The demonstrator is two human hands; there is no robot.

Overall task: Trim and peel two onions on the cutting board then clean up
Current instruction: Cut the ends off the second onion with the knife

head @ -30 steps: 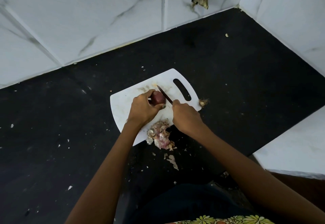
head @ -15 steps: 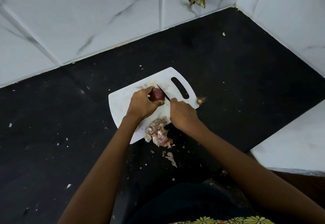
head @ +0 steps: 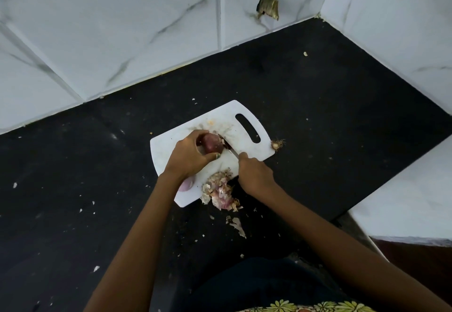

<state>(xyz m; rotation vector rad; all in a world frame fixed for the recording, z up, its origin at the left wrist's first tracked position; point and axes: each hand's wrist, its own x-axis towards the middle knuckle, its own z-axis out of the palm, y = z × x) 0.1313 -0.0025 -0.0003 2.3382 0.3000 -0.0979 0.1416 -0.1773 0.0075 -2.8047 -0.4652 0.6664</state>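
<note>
While the left hand curls around a red onion on the white cutting board, the right hand grips a knife whose blade meets the onion's right side. Another peeled onion peeks out under the left wrist, near the board's near edge. A heap of peels spills off the board's near corner onto the black counter. A cut root end lies just beside the board's right corner.
</note>
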